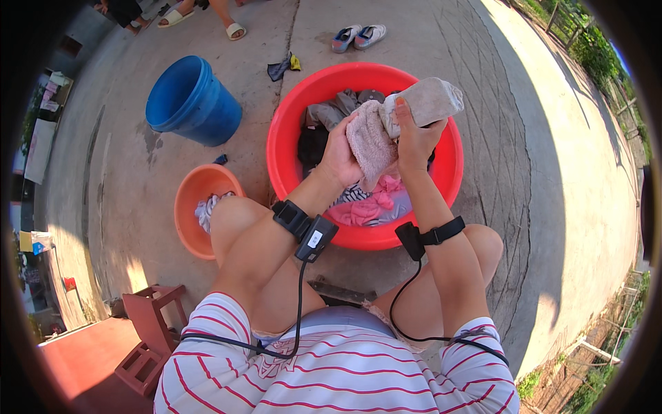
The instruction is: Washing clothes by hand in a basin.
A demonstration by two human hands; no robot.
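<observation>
Both hands hold a damp-looking, pale pinkish-grey cloth (371,137) above a red plastic basin (287,116). My left hand (344,152) supports its fluffy near part from the left. My right hand (416,134) grips the cloth on the right, thumb up, near a folded whitish end (429,98) that sticks out past the fingers. I cannot tell whether this end is a separate piece. Inside the basin lie grey garments (333,108), a black one (312,145), a pink garment (362,207) and a striped piece (354,194). The hands and cloth hide the basin's middle.
A blue bucket (207,103) and a smaller orange basin (189,222) holding pale fabric stand to the left. Ahead are shoes (358,38), a dark-and-yellow cloth (283,67) and a person's sandalled feet (236,32). Reddish stools (155,321) sit at lower left. Cables run from both wrist devices.
</observation>
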